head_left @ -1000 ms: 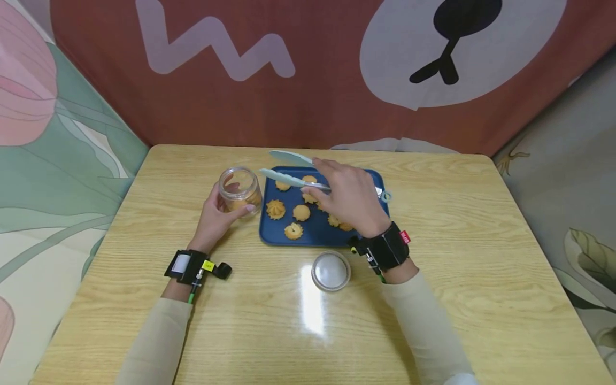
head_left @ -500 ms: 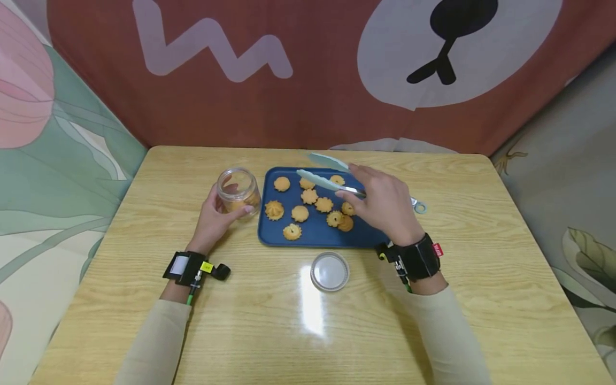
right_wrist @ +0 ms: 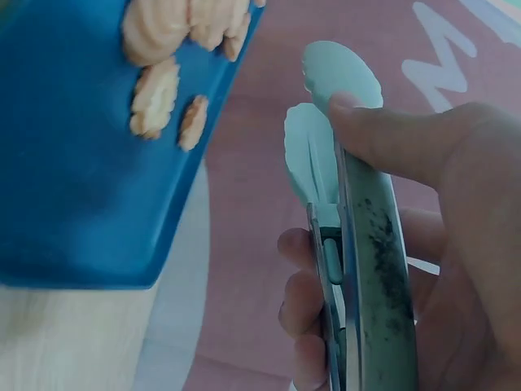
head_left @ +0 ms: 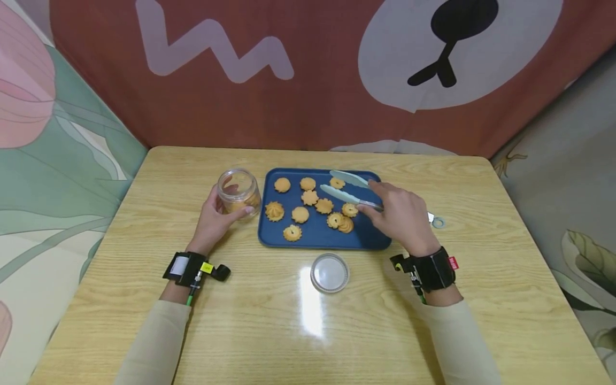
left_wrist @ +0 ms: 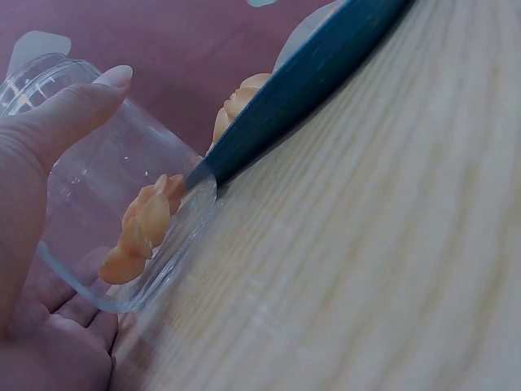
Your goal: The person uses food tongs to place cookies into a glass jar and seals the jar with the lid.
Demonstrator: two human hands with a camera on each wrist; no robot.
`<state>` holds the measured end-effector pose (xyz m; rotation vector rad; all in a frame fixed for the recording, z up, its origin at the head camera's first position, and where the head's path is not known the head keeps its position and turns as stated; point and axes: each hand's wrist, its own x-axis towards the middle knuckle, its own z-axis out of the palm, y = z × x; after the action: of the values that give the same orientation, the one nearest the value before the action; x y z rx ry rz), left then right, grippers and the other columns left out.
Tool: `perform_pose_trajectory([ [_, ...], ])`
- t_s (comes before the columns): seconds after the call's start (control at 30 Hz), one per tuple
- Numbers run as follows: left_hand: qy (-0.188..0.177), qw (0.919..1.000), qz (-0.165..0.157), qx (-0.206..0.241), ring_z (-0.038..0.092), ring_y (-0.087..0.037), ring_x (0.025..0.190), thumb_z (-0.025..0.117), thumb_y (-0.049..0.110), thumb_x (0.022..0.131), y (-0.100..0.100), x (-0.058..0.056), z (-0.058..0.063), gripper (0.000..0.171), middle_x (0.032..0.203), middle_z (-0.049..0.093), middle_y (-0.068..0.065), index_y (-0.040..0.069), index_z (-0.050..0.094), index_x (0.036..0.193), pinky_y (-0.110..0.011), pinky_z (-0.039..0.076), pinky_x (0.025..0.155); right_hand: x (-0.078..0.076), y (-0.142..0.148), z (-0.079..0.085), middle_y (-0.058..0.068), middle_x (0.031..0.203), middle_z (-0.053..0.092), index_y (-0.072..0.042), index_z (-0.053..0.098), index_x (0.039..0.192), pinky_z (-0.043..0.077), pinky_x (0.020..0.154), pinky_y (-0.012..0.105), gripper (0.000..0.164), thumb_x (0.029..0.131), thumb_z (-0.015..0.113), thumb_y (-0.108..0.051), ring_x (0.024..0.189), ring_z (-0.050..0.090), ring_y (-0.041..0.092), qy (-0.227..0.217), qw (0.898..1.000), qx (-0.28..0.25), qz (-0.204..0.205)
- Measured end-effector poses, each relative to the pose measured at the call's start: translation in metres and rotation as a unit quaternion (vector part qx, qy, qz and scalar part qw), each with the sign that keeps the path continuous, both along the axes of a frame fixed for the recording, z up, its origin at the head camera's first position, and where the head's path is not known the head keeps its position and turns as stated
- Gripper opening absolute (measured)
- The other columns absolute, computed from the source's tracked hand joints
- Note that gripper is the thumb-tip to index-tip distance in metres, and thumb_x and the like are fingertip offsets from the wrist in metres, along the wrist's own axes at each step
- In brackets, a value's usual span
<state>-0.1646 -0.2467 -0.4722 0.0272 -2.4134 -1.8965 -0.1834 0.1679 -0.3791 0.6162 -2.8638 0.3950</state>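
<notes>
My left hand (head_left: 214, 222) grips a clear jar (head_left: 239, 187) at the tray's left edge. Several cookies (left_wrist: 142, 232) lie at the jar's bottom, seen through its wall in the left wrist view. Over the right part of the blue tray (head_left: 317, 240), my right hand (head_left: 401, 216) holds a pair of tongs (right_wrist: 370, 269) with pale mint tips. The tips are spread apart with nothing between them. Several golden cookies (head_left: 300, 215) are scattered on the tray; one cookie (head_left: 337, 183) at the back lies near the tongs' tips.
A round lid (head_left: 330, 272) lies on the wooden table (head_left: 240, 331) in front of the tray. Behind the table hangs a reddish-brown cloth (head_left: 317, 117) with printed shapes. Patterned cloth (head_left: 91, 160) covers the left side too.
My right hand has moved right and slightly toward me with the tongs, away from the jar, uncovering the cookies on the tray. The left hand and jar have stayed put.
</notes>
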Motion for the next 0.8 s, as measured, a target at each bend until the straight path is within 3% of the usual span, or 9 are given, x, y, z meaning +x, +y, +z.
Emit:
perform_pose_trajectory([
  [0.47,-0.001,1.0,0.0,-0.003,0.038,-0.028,0.157,0.086,0.021,0.089,-0.001,0.0,-0.001,0.094,0.16,0.05,-0.014,0.022,0.03,0.165,-0.049,0.019,0.136,0.008,0.023,-0.019,0.023,0.13,0.073,-0.003,0.064,0.142,0.06,0.064,0.049,0.063,0.094,0.078,-0.041,0.089,0.075,0.035,-0.049,0.998,0.02,-0.014],
  [0.8,0.0,1.0,-0.005,0.004,0.038,-0.029,0.156,0.086,0.02,0.089,-0.002,0.0,-0.001,0.095,0.161,0.049,-0.014,0.022,0.029,0.166,-0.051,0.019,0.136,0.009,0.039,-0.023,0.023,0.138,0.069,-0.004,0.061,0.146,0.061,0.085,0.06,0.065,0.096,0.077,-0.041,0.113,0.072,0.04,-0.109,0.994,0.021,-0.015],
])
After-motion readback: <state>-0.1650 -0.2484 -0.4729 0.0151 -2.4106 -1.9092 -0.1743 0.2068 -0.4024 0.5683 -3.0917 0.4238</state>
